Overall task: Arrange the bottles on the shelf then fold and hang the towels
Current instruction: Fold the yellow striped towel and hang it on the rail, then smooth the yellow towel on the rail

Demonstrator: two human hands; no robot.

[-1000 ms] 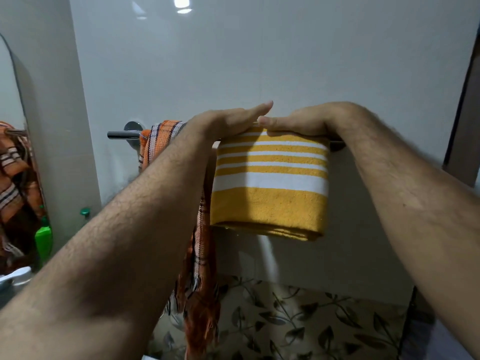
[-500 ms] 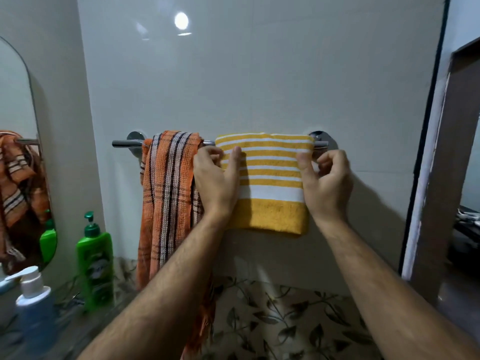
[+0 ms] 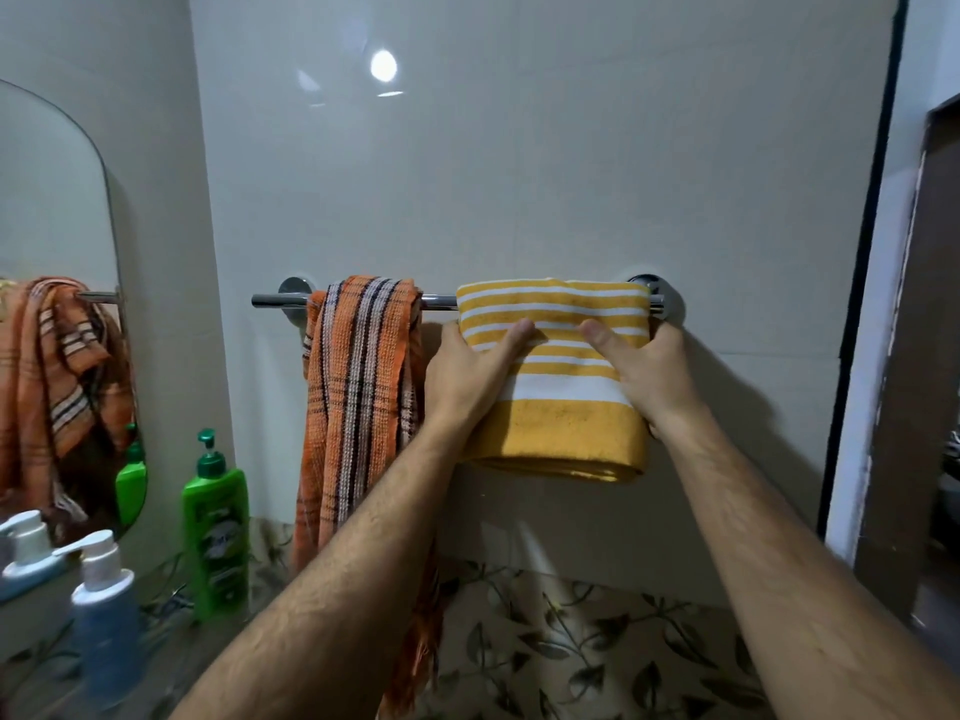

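Item: folded yellow-and-white striped terry towel (image 3: 561, 433), draped over chrome wall rail (image 3: 439, 302), beside orange plaid towel (image 3: 358, 387). Left hand (image 3: 467, 376) and right hand (image 3: 649, 376): each pinching a side edge, thumbs on front. Handling advice: smooth outward, level the lower fold.

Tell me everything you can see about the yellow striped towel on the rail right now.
The yellow striped towel looks like terry cloth, yellow with thin white stripes above, one broad white band, then plain yellow. It is folded into several layers and draped over the chrome rail at its right end, hanging fairly square, apart from the orange plaid towel. The left hand and right hand grip its side edges, thumbs across the front.
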